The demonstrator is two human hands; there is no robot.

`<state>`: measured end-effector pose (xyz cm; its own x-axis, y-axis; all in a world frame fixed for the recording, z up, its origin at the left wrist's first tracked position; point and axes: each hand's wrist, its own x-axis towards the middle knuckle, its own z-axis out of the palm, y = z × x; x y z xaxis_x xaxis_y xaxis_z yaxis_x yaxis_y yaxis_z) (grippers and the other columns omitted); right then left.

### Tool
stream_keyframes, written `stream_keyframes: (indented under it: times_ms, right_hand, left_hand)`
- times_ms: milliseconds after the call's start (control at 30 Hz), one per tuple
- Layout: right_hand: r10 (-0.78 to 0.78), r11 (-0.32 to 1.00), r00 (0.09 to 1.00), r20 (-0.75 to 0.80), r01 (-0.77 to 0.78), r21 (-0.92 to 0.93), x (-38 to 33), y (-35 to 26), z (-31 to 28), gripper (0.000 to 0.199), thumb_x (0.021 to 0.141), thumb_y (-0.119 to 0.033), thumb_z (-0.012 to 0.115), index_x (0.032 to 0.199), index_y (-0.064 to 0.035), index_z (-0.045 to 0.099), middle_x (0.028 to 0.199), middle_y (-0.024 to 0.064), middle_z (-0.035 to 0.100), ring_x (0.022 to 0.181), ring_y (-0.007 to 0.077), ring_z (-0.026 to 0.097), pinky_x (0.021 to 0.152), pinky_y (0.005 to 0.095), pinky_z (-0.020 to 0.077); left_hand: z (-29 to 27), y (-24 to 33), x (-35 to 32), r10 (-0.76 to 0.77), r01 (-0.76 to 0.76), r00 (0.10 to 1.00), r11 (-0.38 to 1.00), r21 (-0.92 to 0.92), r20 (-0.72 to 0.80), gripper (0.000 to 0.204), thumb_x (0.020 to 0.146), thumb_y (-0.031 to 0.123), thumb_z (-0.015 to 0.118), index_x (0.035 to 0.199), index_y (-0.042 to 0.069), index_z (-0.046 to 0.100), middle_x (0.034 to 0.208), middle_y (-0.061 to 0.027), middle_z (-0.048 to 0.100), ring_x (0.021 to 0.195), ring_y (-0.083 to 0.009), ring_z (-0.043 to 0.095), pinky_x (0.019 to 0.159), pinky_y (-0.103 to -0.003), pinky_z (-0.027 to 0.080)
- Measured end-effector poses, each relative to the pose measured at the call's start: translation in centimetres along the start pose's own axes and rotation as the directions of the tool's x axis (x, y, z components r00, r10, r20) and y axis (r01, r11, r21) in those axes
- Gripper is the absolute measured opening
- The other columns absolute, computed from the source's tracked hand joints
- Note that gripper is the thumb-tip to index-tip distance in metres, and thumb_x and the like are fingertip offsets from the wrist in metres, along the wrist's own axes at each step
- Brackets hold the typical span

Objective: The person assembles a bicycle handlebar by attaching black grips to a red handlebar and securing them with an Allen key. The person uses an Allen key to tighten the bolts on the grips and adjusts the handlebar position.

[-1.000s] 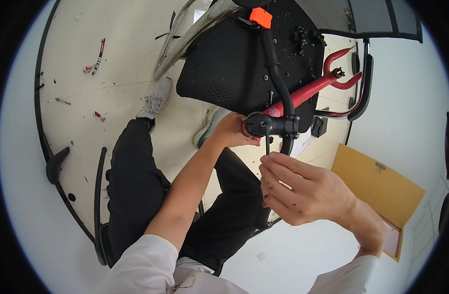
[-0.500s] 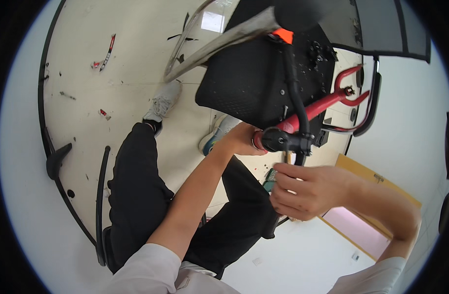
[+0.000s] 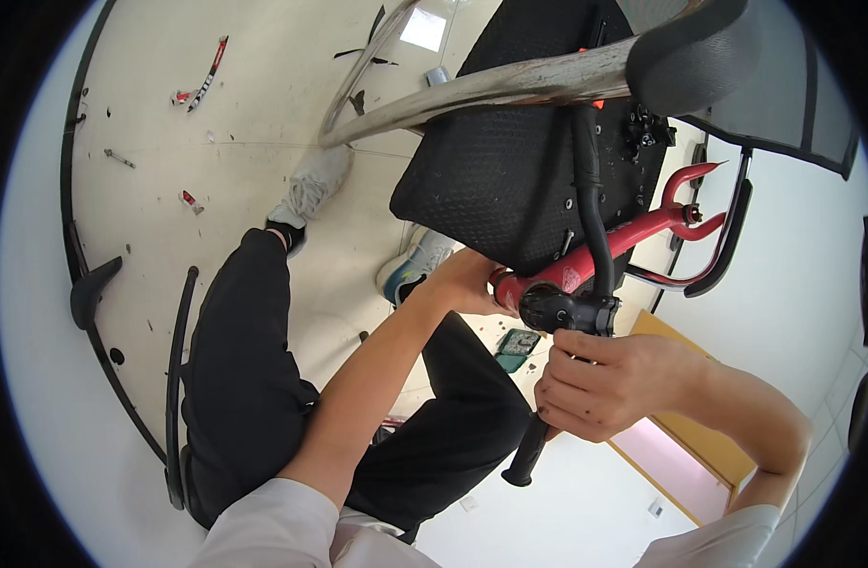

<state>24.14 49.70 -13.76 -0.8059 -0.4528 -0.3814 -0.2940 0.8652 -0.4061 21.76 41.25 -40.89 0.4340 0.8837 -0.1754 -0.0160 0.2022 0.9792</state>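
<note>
A red bike frame [image 3: 623, 234] with a two-pronged end lies across the black chair seat [image 3: 491, 170]. At its near end sits a black stem [image 3: 548, 309] with a black handlebar [image 3: 593, 189] clamped in it. My left hand [image 3: 467, 284] is closed round the red tube just beside the stem. Below the stem, my right hand [image 3: 595, 383] has its fingers curled together against the stem's face. What it pinches is mostly hidden. The handlebar's grip [image 3: 524, 456] sticks out beneath that hand.
A worn metal armrest [image 3: 491, 102] crosses above the seat. Small black parts [image 3: 647, 133] lie on the seat's far right. A green case [image 3: 517, 350] sits on the floor under my arms. Scraps and a red-black strip [image 3: 210, 74] lie on the floor at left.
The view has shifted, so the chair and bike frame sit a little lower and to the right. A short metal piece between my right fingers and the stem is now hidden; the handlebar grip shows.
</note>
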Motion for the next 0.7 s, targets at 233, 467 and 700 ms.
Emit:
stream_keyframes:
  times_ms: [233,467,700]
  right_hand:
    - [0.161,0.986,0.985,-0.064,-0.163,-0.035,1.8,-1.4,1.4,0.037,0.085,-0.038,0.068,0.066,-0.0108,0.053,0.063,-0.0027,0.045,0.061,0.0136,0.051,0.058,0.0276,0.0397]
    - [0.69,0.716,0.677,-0.255,-0.691,0.102,5.8,-3.3,2.9,0.039,0.076,-0.042,0.078,0.068,-0.0124,0.055,0.062,-0.0024,0.046,0.057,0.0132,0.051,0.055,0.0276,0.0375]
    - [0.842,0.405,0.298,-0.449,-0.9,0.161,8.1,-3.3,4.6,0.029,0.079,-0.032,0.076,0.073,-0.0091,0.06,0.067,0.0018,0.056,0.055,0.0198,0.059,0.05,0.0333,0.0437]
  left_hand:
    - [0.9,-0.4,-0.1,0.023,-0.02,0.993,0.999,0.026,-0.115,0.049,0.061,0.025,0.084,0.106,0.013,0.07,0.101,-0.0127,0.072,0.105,-0.0353,0.064,0.09,-0.042,0.05]
    - [3.2,-2.0,0.4,0.115,-0.097,0.952,0.992,0.077,-0.284,0.034,0.061,0.027,0.077,0.089,0.008,0.074,0.099,-0.014,0.07,0.102,-0.0346,0.063,0.092,-0.044,0.047]
    - [4.7,-1.9,-0.2,0.245,-0.116,0.873,0.944,0.309,-0.421,0.032,0.076,0.035,0.068,0.079,0.003,0.068,0.092,-0.0144,0.07,0.091,-0.0346,0.064,0.082,-0.047,0.049]
